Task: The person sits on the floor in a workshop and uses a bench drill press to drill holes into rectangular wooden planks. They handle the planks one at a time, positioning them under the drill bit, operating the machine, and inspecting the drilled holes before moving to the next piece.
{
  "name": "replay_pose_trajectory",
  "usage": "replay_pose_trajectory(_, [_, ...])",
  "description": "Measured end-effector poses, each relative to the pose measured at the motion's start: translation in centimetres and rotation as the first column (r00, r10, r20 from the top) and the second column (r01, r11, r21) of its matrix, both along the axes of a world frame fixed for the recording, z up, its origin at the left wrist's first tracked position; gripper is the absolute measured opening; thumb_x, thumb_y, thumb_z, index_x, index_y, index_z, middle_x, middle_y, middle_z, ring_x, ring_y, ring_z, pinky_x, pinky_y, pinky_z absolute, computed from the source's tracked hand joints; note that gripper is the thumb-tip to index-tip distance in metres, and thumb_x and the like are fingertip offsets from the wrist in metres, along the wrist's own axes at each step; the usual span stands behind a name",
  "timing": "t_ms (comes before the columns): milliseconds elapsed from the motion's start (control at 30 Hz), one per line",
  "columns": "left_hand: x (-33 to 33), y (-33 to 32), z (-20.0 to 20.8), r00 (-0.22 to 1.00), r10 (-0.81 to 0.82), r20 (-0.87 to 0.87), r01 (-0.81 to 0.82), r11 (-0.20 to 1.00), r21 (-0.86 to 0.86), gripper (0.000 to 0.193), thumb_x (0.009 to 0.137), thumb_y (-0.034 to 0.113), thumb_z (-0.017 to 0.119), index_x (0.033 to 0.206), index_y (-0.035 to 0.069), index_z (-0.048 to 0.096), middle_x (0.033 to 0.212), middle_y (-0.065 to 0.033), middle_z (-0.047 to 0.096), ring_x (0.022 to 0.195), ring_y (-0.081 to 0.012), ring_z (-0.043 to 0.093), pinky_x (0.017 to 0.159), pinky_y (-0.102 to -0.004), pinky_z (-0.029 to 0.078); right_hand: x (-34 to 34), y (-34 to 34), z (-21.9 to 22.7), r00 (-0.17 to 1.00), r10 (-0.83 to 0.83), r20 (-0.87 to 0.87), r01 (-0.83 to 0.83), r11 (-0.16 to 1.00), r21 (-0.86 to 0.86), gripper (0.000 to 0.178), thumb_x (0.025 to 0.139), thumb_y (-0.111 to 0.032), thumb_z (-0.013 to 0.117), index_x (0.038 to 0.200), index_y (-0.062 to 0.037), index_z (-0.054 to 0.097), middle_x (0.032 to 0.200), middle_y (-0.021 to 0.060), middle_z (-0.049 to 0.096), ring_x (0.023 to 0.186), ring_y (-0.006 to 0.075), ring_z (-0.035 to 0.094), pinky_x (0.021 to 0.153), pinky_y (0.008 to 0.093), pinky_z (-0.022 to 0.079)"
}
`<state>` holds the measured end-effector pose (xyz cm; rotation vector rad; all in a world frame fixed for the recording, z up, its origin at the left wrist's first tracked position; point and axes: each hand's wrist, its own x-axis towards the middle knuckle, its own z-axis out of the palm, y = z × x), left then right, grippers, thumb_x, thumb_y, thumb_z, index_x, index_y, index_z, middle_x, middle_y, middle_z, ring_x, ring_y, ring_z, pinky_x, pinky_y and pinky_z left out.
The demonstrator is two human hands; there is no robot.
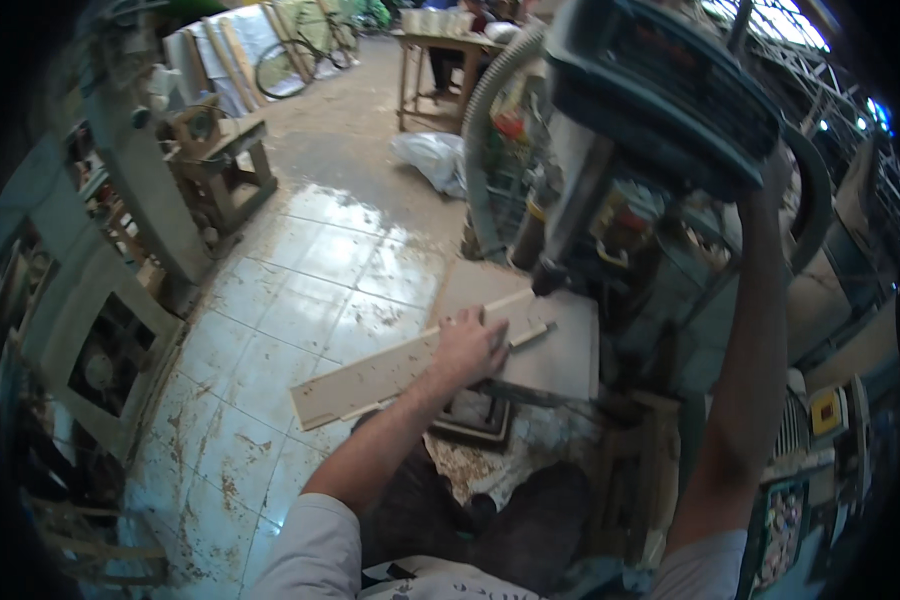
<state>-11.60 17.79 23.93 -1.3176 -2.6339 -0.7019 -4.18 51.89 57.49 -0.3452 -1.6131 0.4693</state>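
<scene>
Wooden board (365,385), edged with paler strips, is covered by the left hand (470,345), its fingers spread near the end that is borne on a pale surface (560,360); whether the board is gripped cannot be told. The right hand (770,172), well apart from the left, is raised to a dark machine head (660,105), its hold obscured. Tiled floor (300,320) littered with debris is seen left of the hands, a whitish plastic bag (432,160) beyond them.

Pale grey sleeves (313,545), dark trousers (532,520)
</scene>
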Motion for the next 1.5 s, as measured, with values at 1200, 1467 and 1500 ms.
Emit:
replay_pose_trajectory(1200, [1.4,-0.8,-0.1,0.986,0.139,-0.089,-0.143,0.989,-0.041,0.047,0.082,0.036,0.065,0.125,0.022,0.056,0.122,-0.0133,0.049,0.114,-0.0294,0.048,0.087,-0.0501,0.038,4.1,-5.7,-2.3,0.915,0.33,-0.233,-0.369,0.917,-0.151,0.017,0.086,-0.011,0.059,0.099,-0.0007,0.061,0.093,0.0091,0.064,0.081,0.0193,0.064,0.069,0.0299,0.051])
replay_pose_trajectory(1467, [1.3,-0.8,0.3,0.989,0.128,-0.073,-0.133,0.989,-0.064,0.045,0.083,0.038,0.064,0.125,0.022,0.056,0.125,-0.0141,0.048,0.116,-0.0307,0.047,0.087,-0.0501,0.038,3.9,-7.4,-2.5,0.836,0.416,-0.357,-0.502,0.843,-0.192,0.022,0.089,-0.018,0.055,0.091,0.0029,0.061,0.078,0.0083,0.06,0.068,0.0184,0.062,0.068,0.0294,0.05])
replay_pose_trajectory(1500, [1.3,-0.9,0.4,0.99,0.126,-0.067,-0.131,0.989,-0.063,0.045,0.083,0.038,0.064,0.125,0.022,0.056,0.125,-0.0142,0.048,0.116,-0.0308,0.047,0.088,-0.05,0.038,4.0,-7.5,-2.5,0.832,0.427,-0.355,-0.51,0.839,-0.187,0.021,0.089,-0.018,0.055,0.091,0.0027,0.061,0.077,0.0081,0.06,0.068,0.0183,0.062,0.068,0.0296,0.05])
